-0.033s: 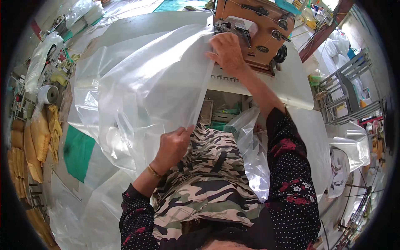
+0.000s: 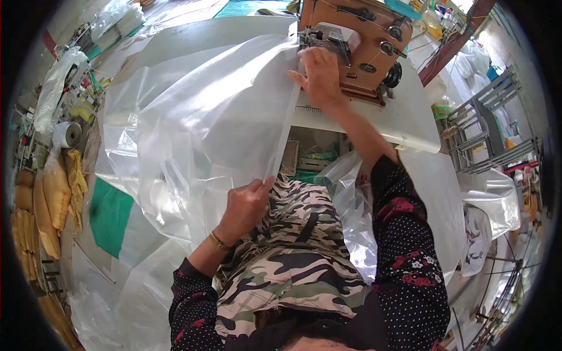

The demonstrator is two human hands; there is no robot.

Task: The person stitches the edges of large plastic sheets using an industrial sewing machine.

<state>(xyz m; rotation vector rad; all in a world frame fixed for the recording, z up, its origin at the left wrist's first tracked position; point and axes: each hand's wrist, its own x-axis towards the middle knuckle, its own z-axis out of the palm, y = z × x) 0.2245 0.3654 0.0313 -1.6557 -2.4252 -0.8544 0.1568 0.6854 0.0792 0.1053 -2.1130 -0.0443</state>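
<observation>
A large sheet of clear plastic film (image 2: pixel 205 123) drapes over the white sewing table and hangs down toward my lap. Its right edge runs from the needle area of a brown sewing machine (image 2: pixel 366 73) down to my left hand (image 2: pixel 246 202), which is closed in a pinch on that edge. Close to the machine's presser foot, my right hand (image 2: pixel 322 76) lies beside the top of the same edge, thumb spread away from the bent fingers. No object shows in the right hand; its fingertips are partly hidden.
The white tabletop (image 2: pixel 404 126) ends just in front of me, with more plastic film (image 2: pixel 354 216) hanging below it. To the left are a film roll (image 2: pixel 67 133), yellow bundles (image 2: pixel 55 193) and a green sheet (image 2: pixel 111 213). A grey metal rack (image 2: pixel 489 126) stands at right.
My right forearm has shifted slightly left, while the right fingers sit a little further right by the machine. My left hand stays on the film edge.
</observation>
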